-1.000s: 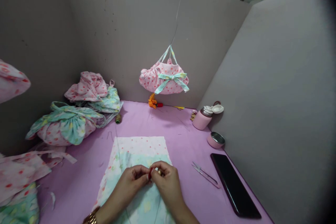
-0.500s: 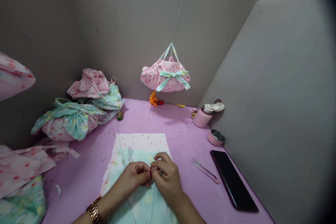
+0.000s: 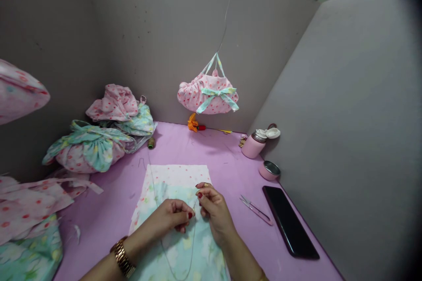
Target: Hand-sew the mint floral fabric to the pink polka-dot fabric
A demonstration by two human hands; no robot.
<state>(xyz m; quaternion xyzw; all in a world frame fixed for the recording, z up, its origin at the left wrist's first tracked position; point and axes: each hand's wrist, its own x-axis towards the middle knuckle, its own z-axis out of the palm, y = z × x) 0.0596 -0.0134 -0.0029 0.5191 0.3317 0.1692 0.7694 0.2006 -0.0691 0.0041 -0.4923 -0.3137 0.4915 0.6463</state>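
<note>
Delicately, both hands (image 3: 212, 213) pinch a thread (image 3: 193, 246), its loop hanging toward the person. Beneath, the green cloth (image 3: 207, 250) runs lengthwise away.

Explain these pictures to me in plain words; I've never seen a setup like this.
There is no machine here: a person works with two bare hands, the left hand and the right hand. There is one view, from a camera worn on the head, looking forward and down.

On the purple table lies mint floral cloth, with pink-dotted white cloth showing beyond it. To the right are pink-handled snips, a black phone and an open pink flask. Fabric bags are heaped on the left.

Both hands pinch a thin thread, which hangs in a loop between them and the viewer. Whether there is a needle too is too small to tell.
</note>
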